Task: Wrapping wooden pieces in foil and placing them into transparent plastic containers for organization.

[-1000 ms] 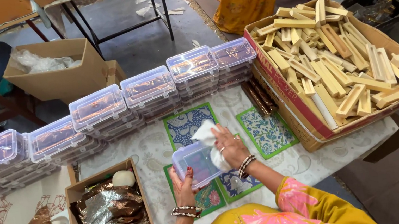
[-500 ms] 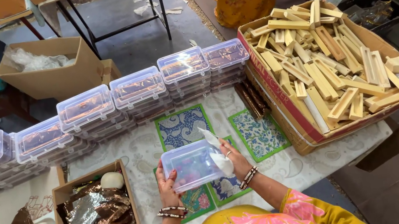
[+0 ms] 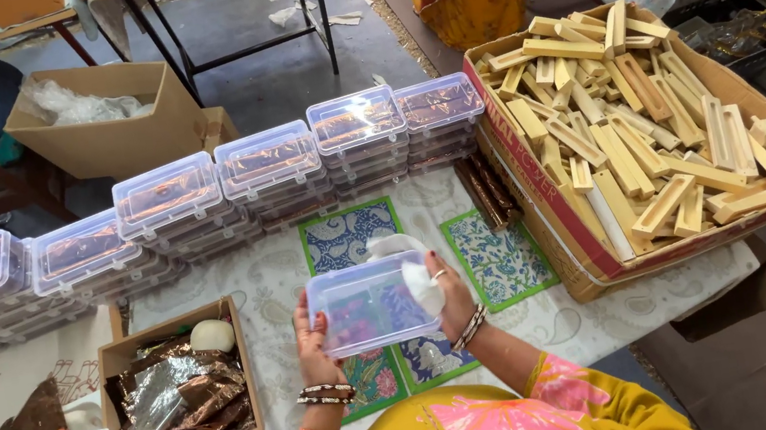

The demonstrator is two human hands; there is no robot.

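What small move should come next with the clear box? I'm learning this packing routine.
Probably finish wiping: the right hand presses a white cloth against the clear plastic box, which the left hand steadies above the patterned tablecloth. The box looks empty.

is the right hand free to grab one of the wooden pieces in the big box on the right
Probably not yet. The right hand grips the clear plastic box and a white cloth. The wooden pieces lie open with nothing between, but the hand is full.
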